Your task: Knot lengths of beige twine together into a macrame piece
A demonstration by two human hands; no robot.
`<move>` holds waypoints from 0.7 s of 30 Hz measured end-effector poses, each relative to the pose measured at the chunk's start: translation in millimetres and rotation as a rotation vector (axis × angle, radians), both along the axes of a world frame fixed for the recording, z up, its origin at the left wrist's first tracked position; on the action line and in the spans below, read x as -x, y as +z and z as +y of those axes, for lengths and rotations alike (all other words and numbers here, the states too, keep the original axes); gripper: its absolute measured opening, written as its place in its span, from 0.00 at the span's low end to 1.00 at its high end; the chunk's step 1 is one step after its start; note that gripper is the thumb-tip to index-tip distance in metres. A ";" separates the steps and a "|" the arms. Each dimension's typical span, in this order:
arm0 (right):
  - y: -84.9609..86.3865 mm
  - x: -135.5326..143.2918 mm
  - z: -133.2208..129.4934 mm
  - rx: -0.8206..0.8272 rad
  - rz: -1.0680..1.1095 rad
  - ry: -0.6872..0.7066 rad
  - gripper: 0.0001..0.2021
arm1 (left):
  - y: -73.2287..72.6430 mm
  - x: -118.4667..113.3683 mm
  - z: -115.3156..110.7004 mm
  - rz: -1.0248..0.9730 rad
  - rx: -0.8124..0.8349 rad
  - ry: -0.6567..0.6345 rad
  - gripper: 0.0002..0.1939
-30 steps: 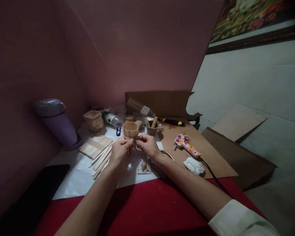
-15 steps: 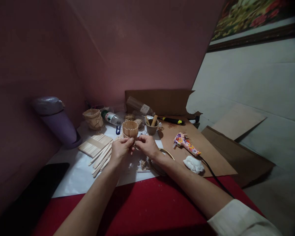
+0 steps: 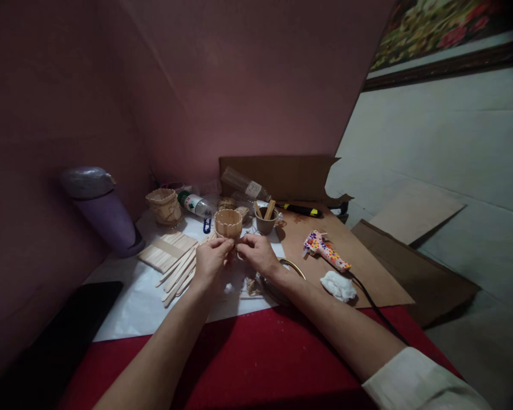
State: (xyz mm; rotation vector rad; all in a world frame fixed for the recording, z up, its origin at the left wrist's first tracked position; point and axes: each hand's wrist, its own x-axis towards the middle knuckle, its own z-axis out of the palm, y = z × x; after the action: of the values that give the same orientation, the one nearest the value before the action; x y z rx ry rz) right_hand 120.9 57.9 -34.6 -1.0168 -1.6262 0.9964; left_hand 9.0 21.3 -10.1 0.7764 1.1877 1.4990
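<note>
Two bare hands meet at one wooden cup (image 3: 228, 223), upright at the middle of the table. The left hand (image 3: 214, 259) and the right hand (image 3: 260, 255) have bent fingers, tips drawn together at its near side; whether they pinch the cup itself or something thin, I cannot tell. Uneven pressure from the two sides could tilt the cup or strain its slats. A sweep of the left wrist could scatter the loose sticks (image 3: 180, 277) beside it, and the right sleeve (image 3: 419, 378) could snag the cord (image 3: 374, 304) and drag the glue gun (image 3: 325, 250). Counted: one second wooden cup (image 3: 163, 208), one banded stick bundle (image 3: 167, 251), one dark pot (image 3: 265, 227) with at least two sticks inside, one glue gun, one white wad (image 3: 338, 286), one yellow-and-black tool (image 3: 301, 210), one purple tumbler (image 3: 105, 219); the loose sticks overlap too much to count.
</note>
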 end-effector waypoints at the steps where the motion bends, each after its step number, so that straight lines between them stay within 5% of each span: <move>1: 0.2 0.1 0.2 0.030 0.040 -0.009 0.07 | 2.4 -0.5 -1.8 0.010 0.008 0.014 0.08; 6: 7.7 -0.5 -0.1 0.188 0.306 -0.099 0.07 | 8.7 4.1 -4.1 0.029 -0.041 0.160 0.05; 11: 15.5 -4.5 10.2 0.175 0.422 -0.145 0.07 | 11.3 18.3 6.5 -0.042 -0.138 0.252 0.04; 16: 22.1 -7.1 18.1 0.026 0.379 -0.120 0.09 | 13.1 27.5 13.9 -0.081 -0.276 0.335 0.08; 21: 27.5 -9.6 6.9 -0.261 0.326 -0.147 0.10 | 19.6 27.0 8.4 0.049 -0.552 0.550 0.06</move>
State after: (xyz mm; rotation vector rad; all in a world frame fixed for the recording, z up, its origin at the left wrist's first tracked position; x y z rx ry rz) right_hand 130.5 64.8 -7.2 -0.7418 -1.3500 0.7805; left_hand -17.9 29.7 9.4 0.8879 1.0797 2.3352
